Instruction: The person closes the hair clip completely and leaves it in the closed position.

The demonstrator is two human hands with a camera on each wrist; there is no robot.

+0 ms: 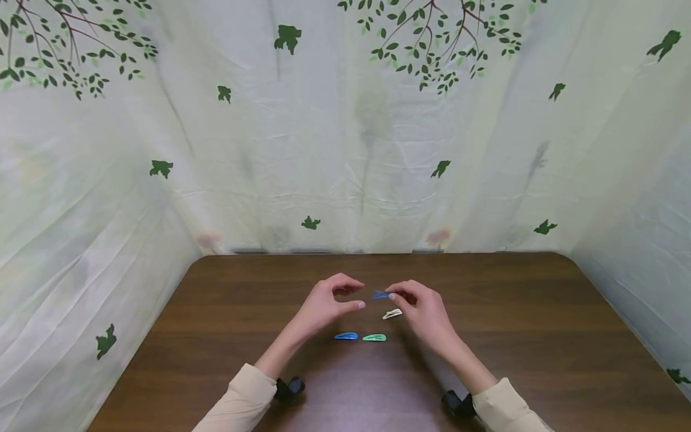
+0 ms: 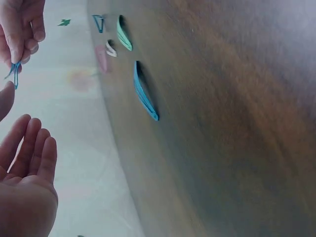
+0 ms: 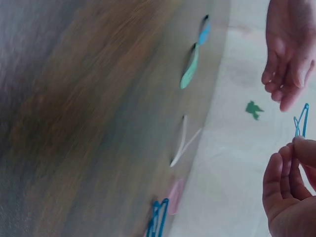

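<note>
Brown wood table (image 1: 486,360), leaf-print sheet behind. Right hand (image 1: 426,312) pinches a dark blue hair clip (image 1: 381,294) by one end, raised above the white clip (image 1: 392,314), free end facing the left hand (image 1: 324,306), which holds nothing, fingers loosely curled. Blue clip (image 1: 345,336) and green clip (image 1: 374,338) lie nearer than the white clip.

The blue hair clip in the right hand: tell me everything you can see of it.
The blue hair clip is a thin snap clip that looks like painted metal, with an open outline frame tapering to a point. The right hand pinches one end between thumb and fingertips, holding it in the air above the dark wooden table, pointed toward the left hand, which does not touch it.
</note>
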